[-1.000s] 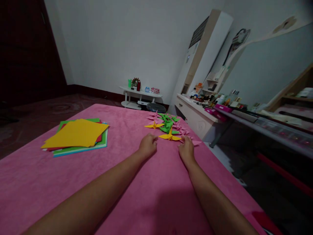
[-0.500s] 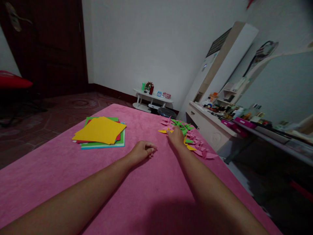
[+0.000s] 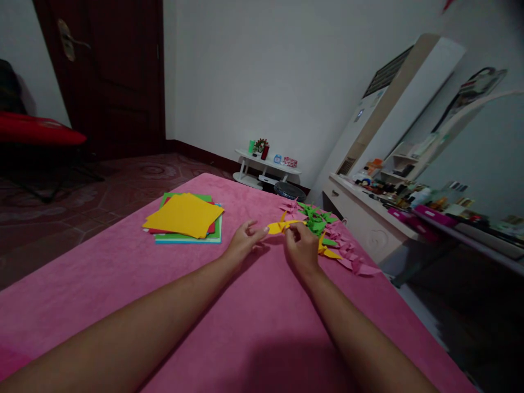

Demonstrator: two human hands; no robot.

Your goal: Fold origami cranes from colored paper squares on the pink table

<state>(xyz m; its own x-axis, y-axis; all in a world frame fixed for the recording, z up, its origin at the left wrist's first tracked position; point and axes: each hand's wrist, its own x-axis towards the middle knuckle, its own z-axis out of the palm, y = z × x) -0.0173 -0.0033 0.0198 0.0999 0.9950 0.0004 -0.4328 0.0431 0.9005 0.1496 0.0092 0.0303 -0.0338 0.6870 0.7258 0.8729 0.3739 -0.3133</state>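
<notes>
My right hand point(image 3: 302, 248) pinches a yellow paper crane point(image 3: 277, 227) just above the pink cloth. Its wings spread left and right, and the fingers partly cover its body. Beside the crane's left wing tip is my left hand point(image 3: 244, 242), with thumb and fingers apart; whether the thumb touches the wing I cannot tell. Right of my right hand lie folded cranes: green ones point(image 3: 317, 218), pink ones point(image 3: 347, 255) and another yellow one point(image 3: 326, 248).
A stack of coloured paper sheets point(image 3: 184, 215), yellow on top, lies on the left of the pink-covered table point(image 3: 229, 338). Beyond the table stand a white shelf point(image 3: 268, 162) and a dark round-topped object point(image 3: 290, 190). A cluttered dresser point(image 3: 368, 213) stands at the right.
My right hand has lifted the yellow crane from beside the others and drawn it nearer. My left hand has opened and moved towards its wing. The view has turned slightly left.
</notes>
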